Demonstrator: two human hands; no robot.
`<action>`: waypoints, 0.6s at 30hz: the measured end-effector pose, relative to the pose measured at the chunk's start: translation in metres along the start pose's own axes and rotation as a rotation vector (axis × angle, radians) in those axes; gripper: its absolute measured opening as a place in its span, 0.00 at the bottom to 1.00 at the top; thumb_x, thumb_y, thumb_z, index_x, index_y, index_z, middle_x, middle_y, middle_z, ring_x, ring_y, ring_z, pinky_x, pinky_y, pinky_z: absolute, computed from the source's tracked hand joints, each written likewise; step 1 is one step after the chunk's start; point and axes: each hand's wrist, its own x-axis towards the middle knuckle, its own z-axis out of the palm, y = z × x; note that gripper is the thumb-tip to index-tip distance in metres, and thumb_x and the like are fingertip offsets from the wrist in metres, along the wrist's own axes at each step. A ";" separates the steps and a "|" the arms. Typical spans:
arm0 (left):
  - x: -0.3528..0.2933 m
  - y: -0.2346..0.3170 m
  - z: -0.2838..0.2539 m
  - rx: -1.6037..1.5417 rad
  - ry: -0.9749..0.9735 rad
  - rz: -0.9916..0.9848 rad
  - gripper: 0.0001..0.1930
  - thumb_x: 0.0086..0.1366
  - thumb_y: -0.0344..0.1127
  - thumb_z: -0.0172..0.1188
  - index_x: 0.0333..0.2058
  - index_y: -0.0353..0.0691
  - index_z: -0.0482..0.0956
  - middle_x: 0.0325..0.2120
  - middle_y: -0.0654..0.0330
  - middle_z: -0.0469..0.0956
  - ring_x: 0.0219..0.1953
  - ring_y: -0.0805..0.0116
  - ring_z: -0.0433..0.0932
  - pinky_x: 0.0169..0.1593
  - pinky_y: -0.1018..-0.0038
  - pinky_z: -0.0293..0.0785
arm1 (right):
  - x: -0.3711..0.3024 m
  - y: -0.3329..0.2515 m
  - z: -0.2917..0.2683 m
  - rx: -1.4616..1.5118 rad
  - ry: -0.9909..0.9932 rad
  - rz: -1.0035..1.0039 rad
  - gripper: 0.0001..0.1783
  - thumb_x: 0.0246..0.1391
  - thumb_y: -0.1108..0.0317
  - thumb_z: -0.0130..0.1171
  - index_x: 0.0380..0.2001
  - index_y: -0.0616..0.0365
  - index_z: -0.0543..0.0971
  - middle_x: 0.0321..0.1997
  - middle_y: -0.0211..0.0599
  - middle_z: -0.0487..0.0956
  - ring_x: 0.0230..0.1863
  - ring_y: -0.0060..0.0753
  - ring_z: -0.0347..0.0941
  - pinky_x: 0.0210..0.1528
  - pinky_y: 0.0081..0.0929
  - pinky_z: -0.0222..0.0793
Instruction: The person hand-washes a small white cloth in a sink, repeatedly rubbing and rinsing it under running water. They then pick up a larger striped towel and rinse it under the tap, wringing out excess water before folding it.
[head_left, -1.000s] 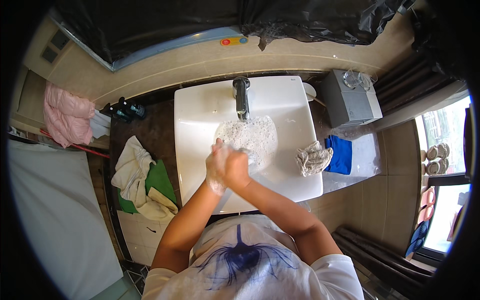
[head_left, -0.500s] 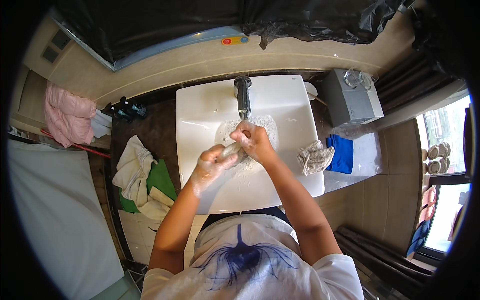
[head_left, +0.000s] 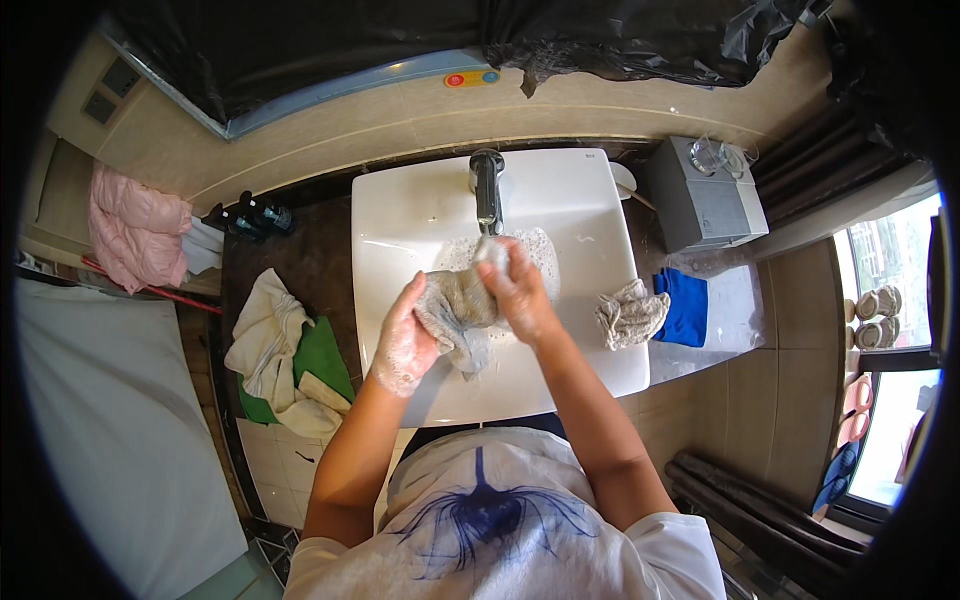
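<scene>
Head view: wet grey cloth between two soapy hands

Grey cloth (head_left: pixel 452 305) spans both hands over the white sink (head_left: pixel 590 220). The right hand (head_left: pixel 520 298) has its fingers clamped on the cloth's upper end, just below the metal faucet (head_left: pixel 487 185); something pale and wet shows between them. The left hand (head_left: pixel 403 345) supports the other side, thumb up; how tightly its fingers grip, I cannot tell. Suds (head_left: pixel 541 252) lie beyond the fingers. To their right are a crumpled beige cloth (head_left: pixel 630 315) and blue cloth (head_left: pixel 683 308); well to their left, white cloth (head_left: pixel 265 325) and green cloth (head_left: pixel 322 360).

Head fisheye, facing down at sink (head_left: pixel 400 215) — edges unclear.
</scene>
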 end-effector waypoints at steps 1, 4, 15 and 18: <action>0.006 -0.009 -0.002 0.001 0.040 -0.022 0.20 0.68 0.47 0.53 0.50 0.38 0.71 0.43 0.56 0.76 0.48 0.63 0.74 0.55 0.65 0.70 | -0.005 0.002 0.016 -0.170 0.026 -0.029 0.16 0.59 0.66 0.58 0.47 0.58 0.69 0.38 0.32 0.74 0.38 0.26 0.71 0.44 0.25 0.69; 0.033 -0.034 -0.051 -0.165 -0.013 -0.071 0.13 0.70 0.49 0.50 0.39 0.46 0.69 0.32 0.61 0.71 0.38 0.67 0.71 0.45 0.71 0.71 | -0.025 0.017 0.056 -0.761 -0.039 -0.694 0.08 0.54 0.66 0.62 0.34 0.58 0.76 0.26 0.41 0.76 0.25 0.37 0.73 0.30 0.30 0.69; 0.019 -0.049 -0.014 -0.036 0.030 -0.013 0.26 0.71 0.56 0.44 0.56 0.44 0.69 0.45 0.63 0.74 0.48 0.69 0.73 0.55 0.70 0.69 | 0.004 0.044 0.035 -1.032 0.287 -0.672 0.12 0.53 0.64 0.61 0.19 0.57 0.75 0.15 0.48 0.74 0.15 0.50 0.72 0.17 0.38 0.66; 0.016 -0.052 -0.037 -0.021 -0.135 0.151 0.26 0.70 0.57 0.44 0.54 0.44 0.70 0.42 0.64 0.74 0.45 0.69 0.73 0.53 0.69 0.70 | -0.019 0.046 0.055 -1.010 0.169 -0.833 0.11 0.52 0.65 0.61 0.20 0.57 0.75 0.15 0.47 0.73 0.15 0.50 0.72 0.18 0.39 0.67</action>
